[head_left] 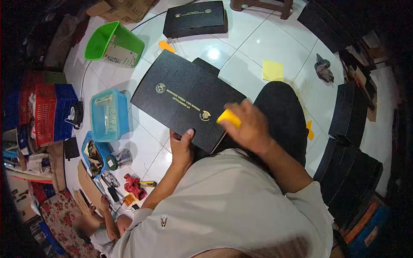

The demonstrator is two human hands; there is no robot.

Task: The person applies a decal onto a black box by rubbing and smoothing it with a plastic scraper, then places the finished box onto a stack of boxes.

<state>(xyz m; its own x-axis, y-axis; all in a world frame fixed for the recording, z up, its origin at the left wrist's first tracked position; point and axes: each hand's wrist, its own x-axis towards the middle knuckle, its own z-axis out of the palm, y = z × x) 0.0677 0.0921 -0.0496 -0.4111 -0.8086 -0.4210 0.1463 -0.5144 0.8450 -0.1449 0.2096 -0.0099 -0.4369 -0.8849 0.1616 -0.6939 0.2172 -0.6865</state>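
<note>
We held: one black case (185,92), near edge, left hand (182,149) — one yellow piece (229,118), at its right, right hand (249,127).

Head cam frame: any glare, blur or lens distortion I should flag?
Head view: bright glare spot on the floor tiles; head view: right hand smeared, likely motion blur, around the yellow pad, while the left hand on the held black case is sharper; head view: strong wide-angle bending toward the edges, corners nearly black.
</note>
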